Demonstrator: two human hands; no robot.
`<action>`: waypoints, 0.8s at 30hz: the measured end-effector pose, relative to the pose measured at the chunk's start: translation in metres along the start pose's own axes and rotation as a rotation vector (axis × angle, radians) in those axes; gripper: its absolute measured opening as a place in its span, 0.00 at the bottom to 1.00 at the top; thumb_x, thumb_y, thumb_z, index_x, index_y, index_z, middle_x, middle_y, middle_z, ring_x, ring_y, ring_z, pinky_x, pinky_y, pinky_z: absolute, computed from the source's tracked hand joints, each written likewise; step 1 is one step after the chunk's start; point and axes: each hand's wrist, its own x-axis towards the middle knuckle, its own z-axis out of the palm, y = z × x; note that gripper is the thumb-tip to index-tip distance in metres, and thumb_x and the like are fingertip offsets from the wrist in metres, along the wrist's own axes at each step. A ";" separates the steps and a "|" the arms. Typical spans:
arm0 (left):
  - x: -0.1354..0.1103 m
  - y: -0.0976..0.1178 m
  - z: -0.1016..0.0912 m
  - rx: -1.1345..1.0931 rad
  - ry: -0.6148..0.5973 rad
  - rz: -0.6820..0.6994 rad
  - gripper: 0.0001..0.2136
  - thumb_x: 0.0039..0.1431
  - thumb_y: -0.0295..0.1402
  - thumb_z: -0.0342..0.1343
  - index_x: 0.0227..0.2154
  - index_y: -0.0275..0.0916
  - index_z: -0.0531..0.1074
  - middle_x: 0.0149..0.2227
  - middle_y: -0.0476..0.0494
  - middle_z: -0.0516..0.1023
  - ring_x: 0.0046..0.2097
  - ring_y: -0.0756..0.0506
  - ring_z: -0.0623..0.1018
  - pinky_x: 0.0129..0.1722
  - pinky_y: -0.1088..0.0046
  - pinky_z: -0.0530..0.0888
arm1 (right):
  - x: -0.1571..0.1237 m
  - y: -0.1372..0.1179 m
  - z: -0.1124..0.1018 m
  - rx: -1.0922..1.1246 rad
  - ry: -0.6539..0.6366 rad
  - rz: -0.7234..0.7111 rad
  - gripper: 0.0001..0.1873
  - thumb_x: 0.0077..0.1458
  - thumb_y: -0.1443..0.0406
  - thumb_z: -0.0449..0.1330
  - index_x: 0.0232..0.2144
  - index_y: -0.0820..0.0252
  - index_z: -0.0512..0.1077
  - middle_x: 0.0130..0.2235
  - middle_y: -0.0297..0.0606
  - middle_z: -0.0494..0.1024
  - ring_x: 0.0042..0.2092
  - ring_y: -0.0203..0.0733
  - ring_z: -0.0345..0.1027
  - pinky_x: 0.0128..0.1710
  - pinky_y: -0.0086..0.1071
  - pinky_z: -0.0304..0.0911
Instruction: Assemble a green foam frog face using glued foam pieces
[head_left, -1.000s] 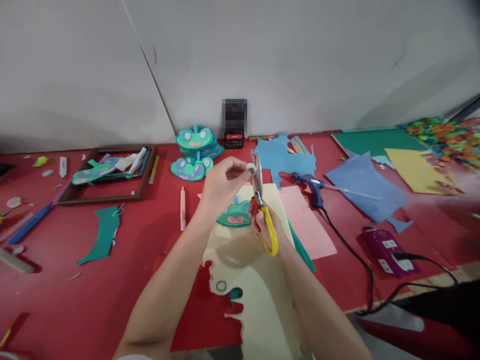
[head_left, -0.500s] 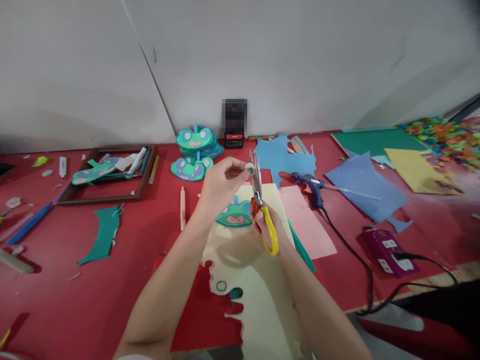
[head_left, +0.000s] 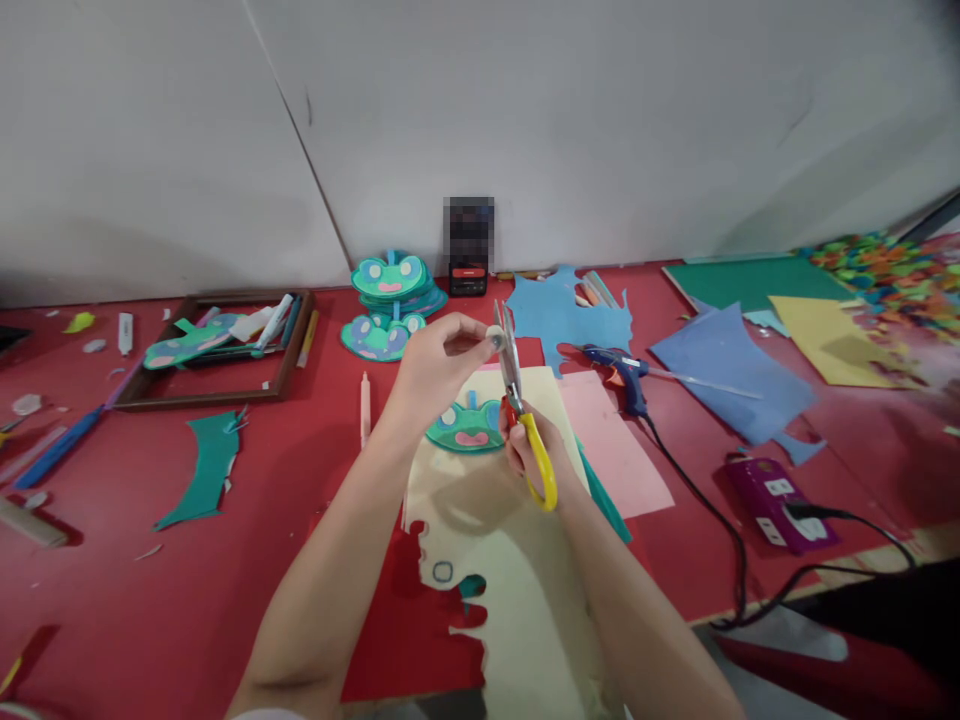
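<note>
My left hand (head_left: 435, 365) is raised over the table and pinches a small round cream paper piece (head_left: 496, 340) between its fingertips. My right hand (head_left: 536, 460) grips yellow-handled scissors (head_left: 523, 415), blades pointing up and meeting the small piece. Below my hands lie a cream foam sheet (head_left: 495, 530) with cut-out edges and a green frog face cutout (head_left: 465, 430).
A red table (head_left: 112, 560) carries a wooden tray (head_left: 217, 345) of pens, stacked frog cutouts (head_left: 390, 290), a blue glue gun (head_left: 626, 375) with a black cord, a pink sheet (head_left: 615, 440), blue (head_left: 724, 370), green and yellow sheets, a purple box (head_left: 776, 500) and a teal scrap (head_left: 206, 465).
Both hands and the scissors drifted slightly left and down; the blades stay at the small cream piece. Nothing else moved.
</note>
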 end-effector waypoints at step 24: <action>0.002 -0.003 -0.002 -0.034 -0.008 0.021 0.06 0.49 0.34 0.60 0.27 0.37 0.71 0.31 0.46 0.77 0.36 0.48 0.77 0.39 0.71 0.73 | -0.001 -0.002 0.004 0.085 0.020 0.086 0.25 0.49 0.41 0.51 0.26 0.57 0.57 0.15 0.22 0.52 0.12 0.27 0.45 0.10 0.24 0.44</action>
